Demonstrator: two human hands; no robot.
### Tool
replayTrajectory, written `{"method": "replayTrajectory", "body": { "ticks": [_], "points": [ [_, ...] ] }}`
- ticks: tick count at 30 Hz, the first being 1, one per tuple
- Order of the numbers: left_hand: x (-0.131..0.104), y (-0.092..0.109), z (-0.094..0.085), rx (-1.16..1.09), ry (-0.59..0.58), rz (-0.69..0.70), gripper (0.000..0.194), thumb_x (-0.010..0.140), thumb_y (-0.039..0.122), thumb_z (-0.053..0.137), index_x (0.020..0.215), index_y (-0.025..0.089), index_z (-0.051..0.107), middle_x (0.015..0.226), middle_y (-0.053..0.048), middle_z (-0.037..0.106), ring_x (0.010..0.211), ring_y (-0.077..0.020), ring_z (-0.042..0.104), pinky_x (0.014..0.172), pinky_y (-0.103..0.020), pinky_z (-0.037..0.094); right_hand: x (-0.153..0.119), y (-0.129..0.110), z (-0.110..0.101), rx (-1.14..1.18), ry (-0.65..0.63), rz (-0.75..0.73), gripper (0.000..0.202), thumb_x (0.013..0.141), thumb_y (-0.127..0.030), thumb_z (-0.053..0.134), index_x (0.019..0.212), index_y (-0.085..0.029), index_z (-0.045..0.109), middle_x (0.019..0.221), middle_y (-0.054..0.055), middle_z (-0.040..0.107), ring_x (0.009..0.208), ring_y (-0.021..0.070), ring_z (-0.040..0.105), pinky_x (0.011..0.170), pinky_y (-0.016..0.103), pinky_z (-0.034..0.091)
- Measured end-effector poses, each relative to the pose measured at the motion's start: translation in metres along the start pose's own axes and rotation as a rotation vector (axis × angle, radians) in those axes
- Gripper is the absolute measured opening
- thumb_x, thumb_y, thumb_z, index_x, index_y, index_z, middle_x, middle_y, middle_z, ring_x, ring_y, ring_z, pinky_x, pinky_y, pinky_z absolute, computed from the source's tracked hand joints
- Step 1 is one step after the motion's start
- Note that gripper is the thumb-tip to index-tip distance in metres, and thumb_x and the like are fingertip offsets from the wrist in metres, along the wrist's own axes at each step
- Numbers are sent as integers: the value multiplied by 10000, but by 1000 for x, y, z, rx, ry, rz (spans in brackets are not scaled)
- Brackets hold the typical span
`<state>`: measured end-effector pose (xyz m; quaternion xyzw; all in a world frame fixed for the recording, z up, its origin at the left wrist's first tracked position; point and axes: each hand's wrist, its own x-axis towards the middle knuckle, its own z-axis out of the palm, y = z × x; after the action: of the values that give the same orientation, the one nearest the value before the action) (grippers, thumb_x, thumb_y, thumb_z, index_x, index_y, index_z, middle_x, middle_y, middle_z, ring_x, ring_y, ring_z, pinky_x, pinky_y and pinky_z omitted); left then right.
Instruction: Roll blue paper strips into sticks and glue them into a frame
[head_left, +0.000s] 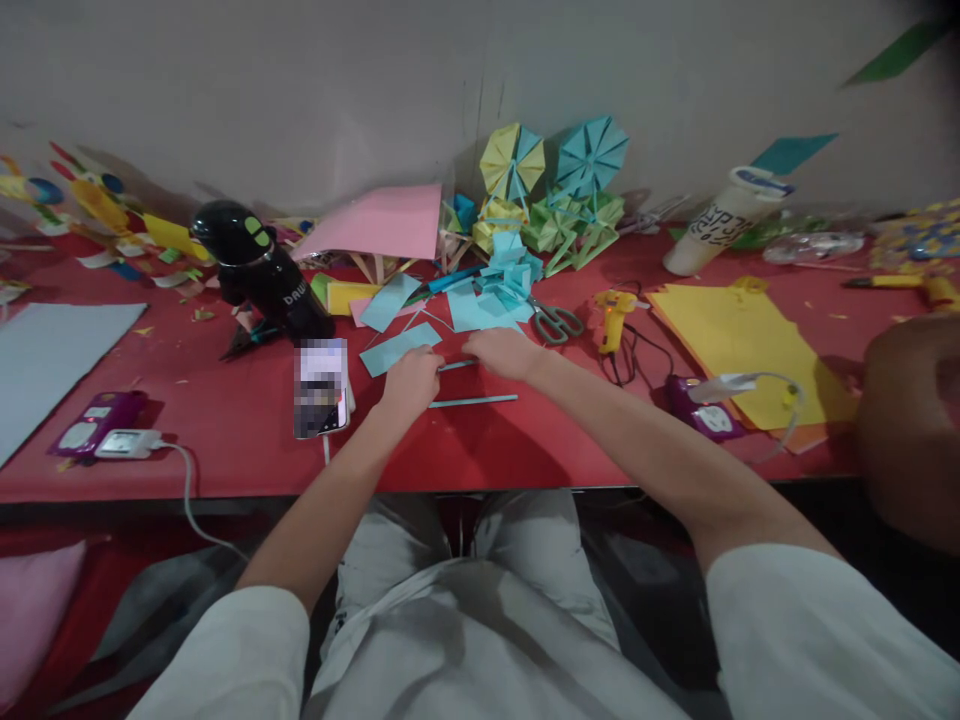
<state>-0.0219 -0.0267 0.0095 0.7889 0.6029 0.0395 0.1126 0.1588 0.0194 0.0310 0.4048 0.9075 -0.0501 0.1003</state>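
Between my two hands runs a thin light-blue paper strip [457,366], one end in the closed fingers of my left hand [415,374] and the other at my right hand [501,352], whose fingers are bent around it. A second narrow blue strip [474,401], perhaps a rolled paper stick, lies flat on the red table just below. Beside my left hand rests a blue paper rectangle [400,348]. Beyond my right hand are more blue paper pieces [487,305] and a pair of scissors [557,322] with grey-green handles.
A phone [321,390] and a black bottle [262,270] stand left of my hands. On the right are a yellow glue gun [613,318], yellow paper sheets [757,350], a purple power socket [703,408] and a white cup [724,222]. Folded paper umbrellas [592,155] lean against the wall.
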Motion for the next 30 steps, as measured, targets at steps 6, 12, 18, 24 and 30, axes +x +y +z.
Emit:
{"method": "replayTrajectory", "body": {
  "ticks": [6, 12, 18, 24, 30],
  "points": [
    [-6, 7, 5, 7, 16, -45, 383, 906, 70, 426, 1057, 200, 753, 1179, -130, 654, 1127, -310, 613, 873, -419, 545, -9, -21, 1, -39, -4, 85, 375, 977, -66, 381, 1121, -141, 718, 1190, 165, 671, 1136, 271, 635, 797, 308, 498],
    [-9, 7, 12, 19, 58, -56, 348, 917, 96, 455, 1049, 223, 750, 1210, -94, 671, 1080, -286, 634, 803, -383, 555, -14, -23, 16, 4, 132, 134, 353, 940, -85, 439, 1113, -130, 743, 1243, 182, 629, 1181, 294, 552, 916, 360, 485],
    [-10, 9, 13, 34, 64, -82, 323, 947, 125, 448, 1040, 213, 745, 1219, -75, 676, 1134, -274, 614, 753, -352, 540, -24, 23, 34, 131, 257, 149, 445, 845, -37, 497, 1175, -174, 762, 1152, 144, 650, 1070, 269, 562, 995, 387, 450],
    [-12, 10, 15, 59, 80, -81, 346, 945, 103, 439, 1052, 218, 748, 1209, -65, 680, 1122, -254, 618, 721, -327, 519, -31, 44, 44, 160, 198, 104, 495, 842, -24, 488, 1214, -216, 751, 1172, 130, 643, 1120, 267, 563, 985, 388, 459],
    [-14, 11, 16, 35, 92, -83, 366, 949, 100, 428, 1050, 224, 757, 1225, -68, 678, 1135, -247, 616, 750, -329, 530, -31, 35, 45, 101, 163, 116, 485, 874, -81, 486, 1271, -226, 723, 1213, 150, 636, 1145, 298, 559, 1014, 447, 455]
  ]
}}
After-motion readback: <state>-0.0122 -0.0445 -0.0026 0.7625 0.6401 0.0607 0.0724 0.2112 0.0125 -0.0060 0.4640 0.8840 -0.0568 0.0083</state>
